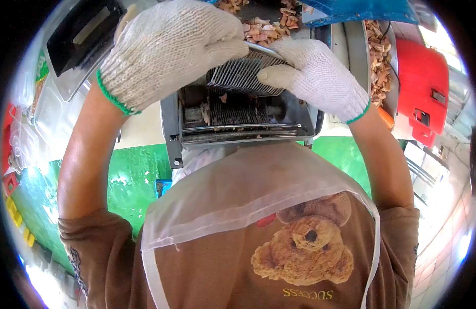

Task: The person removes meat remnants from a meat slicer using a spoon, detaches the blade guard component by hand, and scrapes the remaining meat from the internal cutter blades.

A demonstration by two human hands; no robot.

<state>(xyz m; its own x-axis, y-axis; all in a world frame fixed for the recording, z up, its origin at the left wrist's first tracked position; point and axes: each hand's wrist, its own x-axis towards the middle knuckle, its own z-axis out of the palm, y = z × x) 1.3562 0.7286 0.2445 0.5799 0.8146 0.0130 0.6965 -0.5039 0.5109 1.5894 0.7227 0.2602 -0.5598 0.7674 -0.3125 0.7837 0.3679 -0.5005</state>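
Note:
My left hand, in a white knitted glove with a green cuff, has its fingers closed at the left end of a slotted metal comb. My right hand, gloved the same way, pinches the comb's right end, with the thumb lying across its thin plates. The comb is tilted over the open top of a metal slicing machine. Inside the machine, a dark row of blades shows, with small scraps stuck on it. Part of the comb's left end is hidden behind my left glove.
Sliced, meat-like pieces lie beyond the machine, and more pieces fill a metal tray at right. A red case stands farther right. Clear plastic containers are at left. Green floor shows below the worktop.

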